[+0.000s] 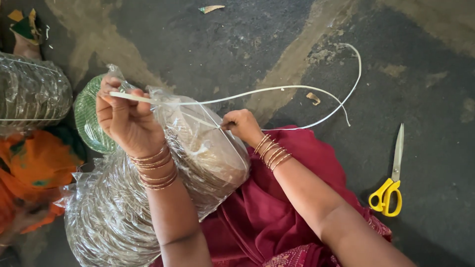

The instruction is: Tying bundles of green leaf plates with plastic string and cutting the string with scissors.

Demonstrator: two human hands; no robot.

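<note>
White plastic strap [277, 90] runs across a clear plastic bundle of stacked plates [198, 153] lying on the lap, over maroon cloth [277, 207]. Left hand [126, 118], at nine o'clock of the bundle, pinches the strap's end tight; right hand [241, 126], at three o'clock, is closed on the strap where it meets the bundle. From there the strap loops out toward two o'clock over bare grey floor [425, 84]. Yellow-handled scissors [391, 183] lie well apart at four o'clock. Another wrapped bundle [29, 91] is cut off at the left edge.
</note>
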